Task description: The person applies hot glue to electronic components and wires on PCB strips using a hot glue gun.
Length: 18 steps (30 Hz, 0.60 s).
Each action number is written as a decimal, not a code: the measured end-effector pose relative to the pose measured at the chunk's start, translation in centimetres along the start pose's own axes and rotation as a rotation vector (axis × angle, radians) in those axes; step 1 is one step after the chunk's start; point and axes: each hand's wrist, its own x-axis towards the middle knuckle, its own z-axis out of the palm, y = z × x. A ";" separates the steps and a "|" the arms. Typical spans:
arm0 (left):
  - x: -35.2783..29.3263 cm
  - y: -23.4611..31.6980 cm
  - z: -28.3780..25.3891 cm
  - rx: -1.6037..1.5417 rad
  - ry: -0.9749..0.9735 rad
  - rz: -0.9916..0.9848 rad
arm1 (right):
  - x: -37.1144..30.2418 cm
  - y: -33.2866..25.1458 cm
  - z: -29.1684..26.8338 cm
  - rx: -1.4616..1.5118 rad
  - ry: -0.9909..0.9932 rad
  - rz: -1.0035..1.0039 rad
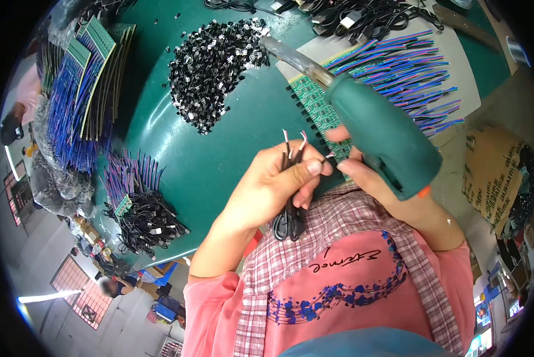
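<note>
My left hand [279, 181] is closed around a small bundle of black cables [289, 223], whose stripped ends with thin pale wires [303, 138] stick up past the fingers. One more cable end [329, 156] points across toward my right hand [368, 178], whose thumb and fingers come together at it. A green heat gun [380, 128] with a metal nozzle [297, 59] lies over my right hand in the view and hides part of it. Whether the hand touches the gun cannot be seen. Just beyond the fingers is a green circuit board panel [317, 110] with blue, red and black wires [410, 77].
A pile of small black-and-white connectors [204, 74] lies on the green table [154, 119]. Wired boards [82, 89] are stacked at the left, above a bundle of black cables [151, 217]. More cables [362, 21] lie at the far side. A cardboard box [493, 172] stands at the right.
</note>
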 end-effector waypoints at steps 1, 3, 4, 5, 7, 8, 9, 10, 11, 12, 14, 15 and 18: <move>0.0 0.0 0.2 0.005 -0.031 -0.001 | 0.6 0.4 -0.1 0.036 -0.014 -0.018; 0.4 0.1 0.4 0.049 -0.068 0.004 | 0.9 1.5 -0.8 0.488 0.032 0.119; 0.5 0.1 0.4 0.091 -0.042 0.018 | 1.0 0.8 -0.8 -0.048 -0.009 -0.076; 0.6 0.1 0.4 0.134 -0.016 0.031 | 1.0 0.2 -0.8 -0.584 -0.054 -0.267; 0.1 0.6 0.3 0.187 0.077 0.076 | 0.6 -0.8 -0.2 -0.463 0.096 -0.139; -0.2 0.7 0.1 0.248 0.175 0.119 | 0.5 -1.3 0.0 -0.332 0.245 -0.017; -0.3 0.1 -0.5 0.150 0.213 0.124 | 0.7 -1.9 -0.9 -0.532 0.217 -0.203; 0.0 0.2 -0.7 0.090 0.166 0.111 | 0.4 -2.0 -1.1 -0.519 0.195 -0.191; 0.2 0.4 -0.8 0.030 0.121 0.097 | 0.2 -2.0 -1.2 -0.506 0.172 -0.179; 0.3 0.4 -0.6 0.028 0.115 0.094 | 0.4 -1.1 -0.8 -0.608 0.152 -0.287; 0.7 0.5 0.2 0.007 0.101 0.060 | 1.1 -0.6 -0.5 -0.847 0.055 -0.384; 0.9 0.7 0.2 0.004 0.098 0.059 | 1.3 -0.7 -0.6 -0.850 0.056 -0.381; 1.0 0.8 0.3 0.133 0.086 0.055 | 1.5 -0.8 -0.8 -0.958 -0.009 -0.364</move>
